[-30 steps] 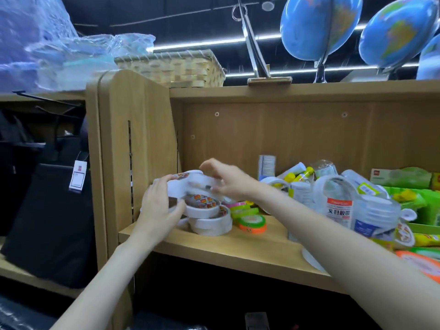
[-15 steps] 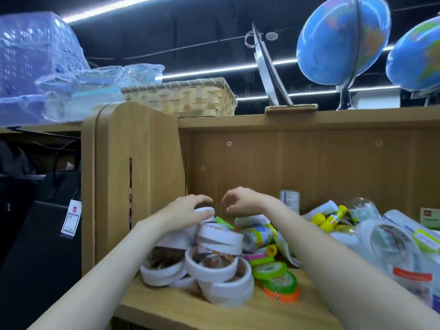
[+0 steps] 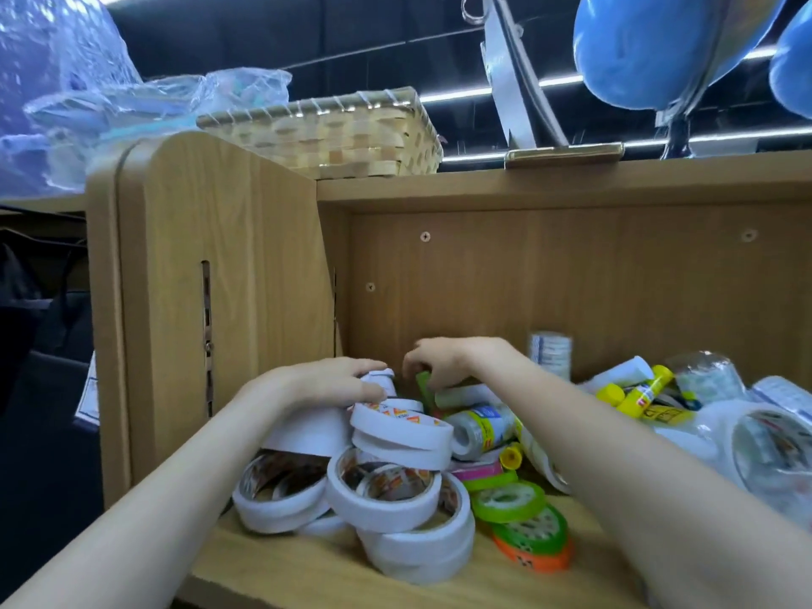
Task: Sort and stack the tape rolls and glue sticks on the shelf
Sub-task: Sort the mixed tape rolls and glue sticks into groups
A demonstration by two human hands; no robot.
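Reaching into the wooden shelf [image 3: 334, 578], both bare hands work at the back of a heap of tape rolls. Head view: left hand [image 3: 320, 382] lies over a white roll [image 3: 307, 428] at the top of the heap, fingers curved across it, fingertips touching a small white roll [image 3: 381, 381]; its grip looks closed on the white roll, though the underside is hidden. Right hand [image 3: 444, 360] has fingers curled downward, pinching at a green item [image 3: 424, 384] just behind the heap; that grip is partly hidden. White tape rolls [image 3: 395, 490] sit piled at the shelf's front left, touching one another. Green and orange rolls [image 3: 527, 529] lie stacked just right of them. Yellow glue sticks [image 3: 641, 393] lie further right among clear wrapped packs. A woven basket [image 3: 334, 134] sits on the shelf top.
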